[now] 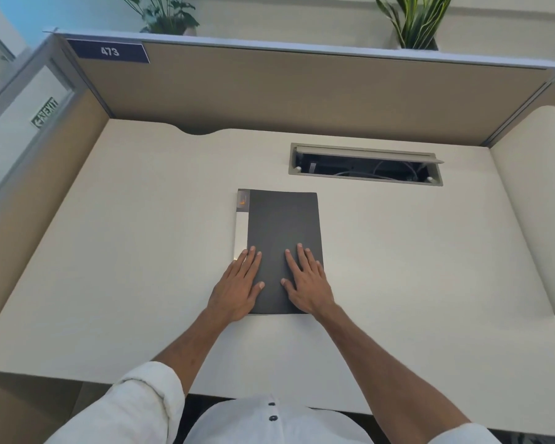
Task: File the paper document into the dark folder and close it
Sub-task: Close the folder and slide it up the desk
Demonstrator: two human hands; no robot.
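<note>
I find the flat dark grey card folder point(282, 248) shut under the spread, flattened fingers of my left hand point(237, 286) and right hand point(306, 283), its pale spine strip point(240, 229) just beyond my left fingertips; filing appears complete.

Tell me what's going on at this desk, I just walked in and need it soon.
A person is filing paper into a dark folder on the desk. The folder lies shut now, a white strip showing along its left edge. The left hand and right hand rest flat on its cover, pressing it down.
</note>
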